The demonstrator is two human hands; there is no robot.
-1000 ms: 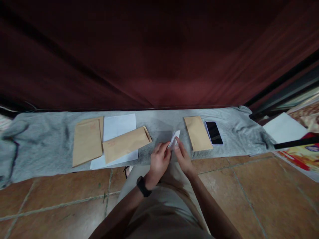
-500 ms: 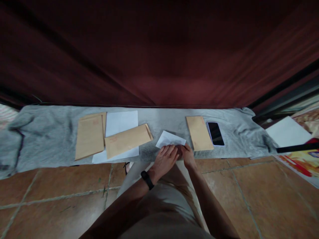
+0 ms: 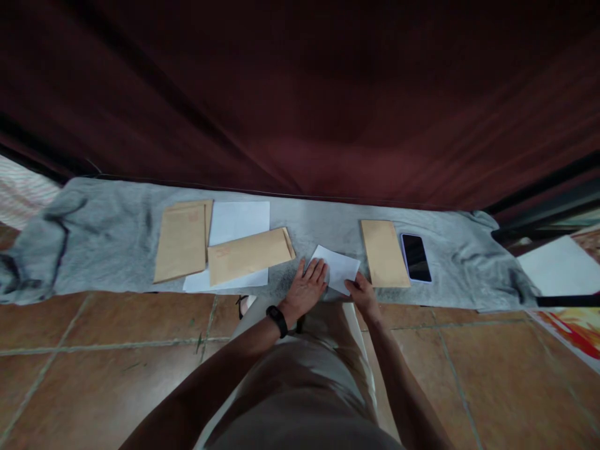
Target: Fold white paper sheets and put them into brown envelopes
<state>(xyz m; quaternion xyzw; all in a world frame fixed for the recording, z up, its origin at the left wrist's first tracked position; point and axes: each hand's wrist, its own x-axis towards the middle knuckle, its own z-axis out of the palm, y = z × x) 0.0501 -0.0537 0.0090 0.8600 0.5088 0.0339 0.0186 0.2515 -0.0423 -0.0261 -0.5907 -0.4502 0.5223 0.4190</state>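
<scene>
A small folded sheet of white paper [image 3: 341, 269] lies tilted on the grey cloth [image 3: 323, 219] in front of me. My left hand [image 3: 307, 287], with a black band on its wrist, rests flat on the paper's left edge, fingers spread. At the lower right corner, my right hand [image 3: 364, 295] pinches the paper between thumb and fingers. Just right of that hand is a brown envelope [image 3: 385, 253]. Another brown envelope [image 3: 248, 253] lies slantwise to the left, over white sheets [image 3: 241, 219].
More brown envelopes [image 3: 182, 244] are stacked farther left. A phone [image 3: 416, 257] lies face up on the right. Behind the narrow cloth-covered surface hangs a dark red curtain [image 3: 300, 125]. White paper [image 3: 560, 265] sits beyond the right end, and tiled floor [image 3: 117, 369] shows below.
My left hand has shifted from the paper's lower edge to its left side, its fingers spreading. More of the paper shows, now lying flat. The view has turned slightly.
</scene>
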